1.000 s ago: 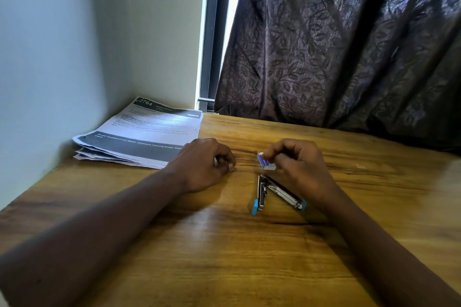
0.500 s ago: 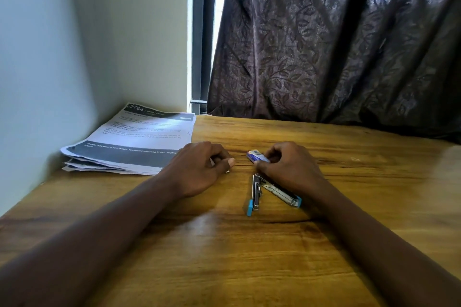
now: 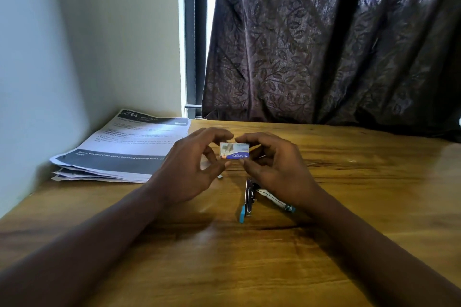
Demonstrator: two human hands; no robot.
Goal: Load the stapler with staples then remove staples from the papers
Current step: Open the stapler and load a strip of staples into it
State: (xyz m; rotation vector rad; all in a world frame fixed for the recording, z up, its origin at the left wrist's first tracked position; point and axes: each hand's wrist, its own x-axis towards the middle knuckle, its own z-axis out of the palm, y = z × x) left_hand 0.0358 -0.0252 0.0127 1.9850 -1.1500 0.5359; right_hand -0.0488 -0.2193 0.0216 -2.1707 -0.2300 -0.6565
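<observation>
Staple box (image 3: 234, 151) is held above the table (image 3: 374, 182), just beyond the stapler (image 3: 248, 200). Its long axis runs left to right, printed face toward the camera, lettering upside down. Left hand (image 3: 189, 169) pinches the box's left end between thumb and forefinger; right hand (image 3: 277, 167) pinches it the same way toward the right end. Box looks closed.

Stapler lies on the table, opened into a V. The hinge is at the far end; one blue-tipped arm points toward the person, the other angles to the right, partly under the right hand. Papers (image 3: 124, 147) sit stacked at far left, untouched.

Step judged: loading, at the stage of getting staples out. Next move calls for opening one end of the box, drawing out a strip, and laying it along the open channel.
</observation>
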